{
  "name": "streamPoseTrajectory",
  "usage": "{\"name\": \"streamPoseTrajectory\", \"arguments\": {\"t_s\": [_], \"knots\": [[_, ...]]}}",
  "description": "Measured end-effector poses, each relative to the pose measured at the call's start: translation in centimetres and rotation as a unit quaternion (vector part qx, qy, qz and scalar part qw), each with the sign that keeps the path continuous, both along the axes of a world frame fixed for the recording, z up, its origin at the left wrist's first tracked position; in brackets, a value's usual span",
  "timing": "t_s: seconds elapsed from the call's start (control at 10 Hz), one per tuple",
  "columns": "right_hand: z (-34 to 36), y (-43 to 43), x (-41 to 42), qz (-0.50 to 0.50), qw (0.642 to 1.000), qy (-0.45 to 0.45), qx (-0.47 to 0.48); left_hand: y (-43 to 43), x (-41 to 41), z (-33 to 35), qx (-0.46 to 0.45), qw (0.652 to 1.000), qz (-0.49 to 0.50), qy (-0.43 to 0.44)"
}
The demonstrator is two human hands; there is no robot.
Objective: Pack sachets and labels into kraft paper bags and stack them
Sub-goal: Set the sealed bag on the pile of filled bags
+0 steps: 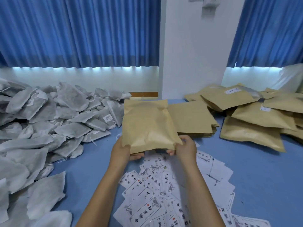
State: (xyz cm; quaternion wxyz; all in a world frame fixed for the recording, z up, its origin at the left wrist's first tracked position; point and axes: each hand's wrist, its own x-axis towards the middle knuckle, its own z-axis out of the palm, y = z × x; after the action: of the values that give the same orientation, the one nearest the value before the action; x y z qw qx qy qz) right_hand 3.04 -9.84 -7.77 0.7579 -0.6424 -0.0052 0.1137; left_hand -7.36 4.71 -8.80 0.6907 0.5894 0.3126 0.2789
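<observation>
Held bag: we found one kraft paper bag (147, 125) raised off the desk (246, 169), its near edge caught between both hands and its far edge tilted up toward the curtains (82, 30). Its face was creased and swollen.
Left hand: we noted the left hand (122, 150) gripping the bag's near left corner, with fingers curled beneath the edge and showing under it.
Right hand: the right hand (185, 148) pinched the near right corner, thumb on top and fingertips under the edge.
Arms: both forearms reached forward from the lower frame, bare, converging on the bag.
Labels: we recorded loose printed labels (164, 185) scattered on the desk directly below the hands and the right forearm.
Sachets: a large heap of grey sachets (49, 115) lay left of the held bag, well apart from the left hand.
Flat bags: a stack of flat bags (191, 117) lay just behind and right of the held bag.
Filled bags: a loose pile of filled bags (255, 115) lay farther right, some overlapping.
</observation>
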Motion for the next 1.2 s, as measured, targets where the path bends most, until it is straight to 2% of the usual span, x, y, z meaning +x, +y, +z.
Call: {"name": "streamPoseTrajectory", "arguments": {"t_s": [0.1,0.2,0.3,0.5,0.6,0.7,0.8,0.9,1.0,1.1,1.2], "knots": [[2.3,-2.9,1.4,-0.024,0.993,-0.107,-0.044,-1.9,1.6,2.2,0.012,0.999,-0.023,-0.034],[3.4,-6.6,2.6,-0.089,0.991,-0.104,-0.004,-5.1,4.2,4.5,0.003,0.996,-0.055,-0.073],[3.1,-10.7,3.9,-0.159,0.984,-0.076,0.03,-8.9,7.3,6.0,-0.014,0.99,-0.117,-0.077],[1.1,-17.6,6.1,-0.293,0.952,-0.003,0.085,-15.7,12.4,5.2,-0.077,0.97,-0.229,-0.039],[1.5,-18.1,8.9,-0.301,0.939,-0.01,0.164,-16.6,15.5,6.1,-0.057,0.969,-0.235,-0.057],[5.0,-16.0,13.5,-0.166,0.923,-0.05,0.343,-15.3,19.5,9.2,-0.179,0.946,-0.219,-0.159],[7.4,-13.3,17.0,-0.057,0.9,-0.012,0.432,-12.1,22.1,10.3,0.06,0.973,-0.218,-0.048],[5.7,-11.5,17.5,0.02,0.926,-0.011,0.377,-9.7,21.2,6.5,0.564,0.748,-0.253,0.242],[3.0,-9.8,15.8,0.032,0.962,-0.042,0.267,-9.0,19.2,3.0,0.664,0.618,-0.267,0.327],[1.2,-8.3,13.4,-0.072,0.988,-0.078,0.11,-8.6,17.1,2.4,0.698,0.634,-0.193,0.272],[0.6,-7.1,10.7,-0.083,0.993,-0.073,0.038,-7.8,13.2,2.6,0.597,0.793,-0.095,0.068]]}}
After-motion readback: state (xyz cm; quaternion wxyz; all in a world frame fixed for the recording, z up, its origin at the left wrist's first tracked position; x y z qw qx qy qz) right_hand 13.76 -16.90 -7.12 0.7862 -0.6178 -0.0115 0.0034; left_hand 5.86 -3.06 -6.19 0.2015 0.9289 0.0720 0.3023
